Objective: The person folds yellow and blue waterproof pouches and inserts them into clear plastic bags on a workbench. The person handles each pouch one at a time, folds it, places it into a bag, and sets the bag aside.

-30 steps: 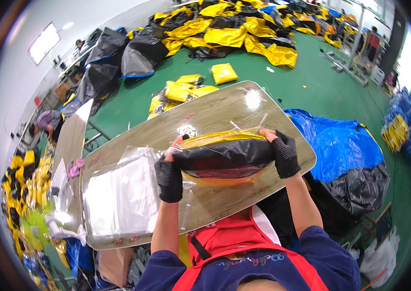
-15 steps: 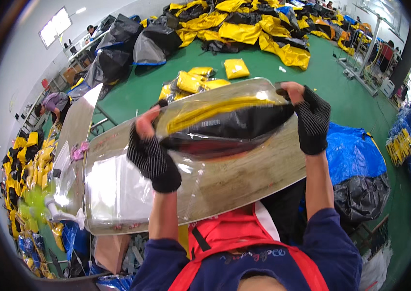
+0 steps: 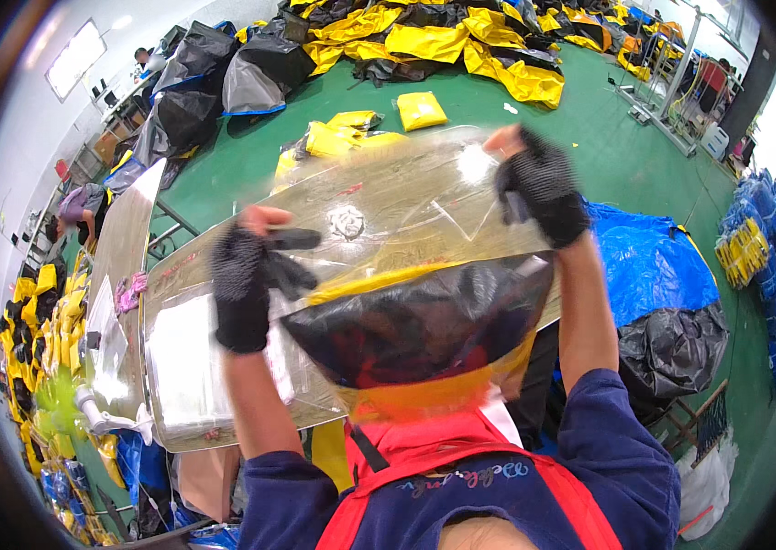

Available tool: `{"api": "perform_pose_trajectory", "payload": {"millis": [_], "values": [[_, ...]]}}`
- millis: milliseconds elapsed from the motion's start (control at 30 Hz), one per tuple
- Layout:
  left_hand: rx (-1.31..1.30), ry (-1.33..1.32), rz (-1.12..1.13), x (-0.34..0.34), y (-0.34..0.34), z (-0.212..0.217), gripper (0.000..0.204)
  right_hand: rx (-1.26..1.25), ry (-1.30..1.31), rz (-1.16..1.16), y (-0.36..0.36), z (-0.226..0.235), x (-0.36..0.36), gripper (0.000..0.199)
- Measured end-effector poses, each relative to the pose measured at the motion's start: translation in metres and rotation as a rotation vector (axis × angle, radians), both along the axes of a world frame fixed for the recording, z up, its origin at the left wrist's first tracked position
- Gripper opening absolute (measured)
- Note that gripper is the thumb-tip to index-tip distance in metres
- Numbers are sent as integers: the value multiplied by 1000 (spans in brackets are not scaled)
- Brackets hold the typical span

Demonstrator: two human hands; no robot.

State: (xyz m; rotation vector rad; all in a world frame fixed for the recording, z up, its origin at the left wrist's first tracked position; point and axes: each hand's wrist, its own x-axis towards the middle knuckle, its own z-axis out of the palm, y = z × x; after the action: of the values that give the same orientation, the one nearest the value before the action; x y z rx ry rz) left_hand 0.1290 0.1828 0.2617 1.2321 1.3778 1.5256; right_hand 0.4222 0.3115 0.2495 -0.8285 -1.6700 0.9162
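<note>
A flat package (image 3: 420, 316) in clear plastic, black with a yellow strip along its upper edge, lies over the near edge of the table before my chest. Its lower part is smeared by motion and looks orange and red. My left hand (image 3: 246, 280), in a black ribbed glove with some bare fingertips, hovers by the package's upper left corner, fingers apart. Above the upper right corner is my right hand (image 3: 539, 188), gloved alike, its fingers spread. Neither hand visibly grips the package, though clear film between could go unseen.
The brownish table (image 3: 388, 206) has a clear sheet (image 3: 191, 357) on its left. Yellow packages (image 3: 342, 137) lie on the green floor beyond. A blue and black bundle (image 3: 658, 275) stands at right, a white clamp arm (image 3: 113, 412) at left. Large yellow and black heaps (image 3: 443, 41) fill the back.
The package has swung down toward my chest from between my raised hands. Both hands have come off its corners and spread their fingers, shifting a little left.
</note>
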Motion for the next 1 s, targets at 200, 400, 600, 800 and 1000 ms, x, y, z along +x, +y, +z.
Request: {"api": "perform_pose_trajectory", "payload": {"millis": [200,400,600,800,1000], "values": [[-172,-186,143,-35,92,-250,40,103,-649,-246,86,-199,-40,21],[-187,-595,43,-26,97,-247,37,454,-778,212,46,-165,-162,16],[-138,-258,168,-31,90,-247,31,667,-865,324,62,-167,-202,10],[-277,-286,151,-42,93,-258,31,775,-801,367,63,-162,-205,9],[-168,-53,99,-33,91,-243,27,747,-787,402,75,-168,-203,11]]}}
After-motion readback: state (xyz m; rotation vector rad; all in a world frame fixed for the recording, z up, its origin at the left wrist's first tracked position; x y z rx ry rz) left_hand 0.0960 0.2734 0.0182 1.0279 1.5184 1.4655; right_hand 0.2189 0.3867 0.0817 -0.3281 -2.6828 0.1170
